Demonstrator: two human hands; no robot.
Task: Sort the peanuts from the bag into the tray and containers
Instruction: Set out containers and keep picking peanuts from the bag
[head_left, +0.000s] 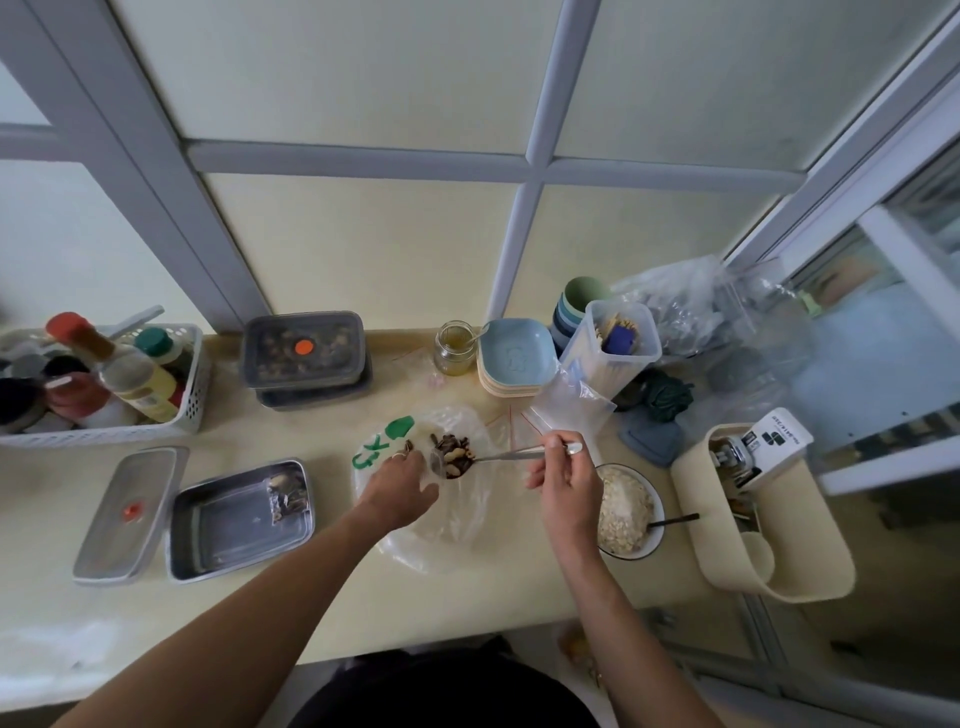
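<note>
Now | I read right hand (563, 478) pinching spoon (498, 457), peanuts (454, 460) loaded, handle running left-right | left hand (397, 491) grips bag (457, 519) | tray (228, 525) toward desk (467, 597) left edge, beyond left hand.

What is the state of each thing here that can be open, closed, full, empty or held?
plastic bag, open, peanuts inside, left hand holds its mouth
spoon, loaded with peanuts, pinched by right hand
metal tray, uncovered, nearly empty
tray lid, off, lying left of the tray
grey container, lid on
glass jar, no lid
bowl, filled with pale flakes
</note>
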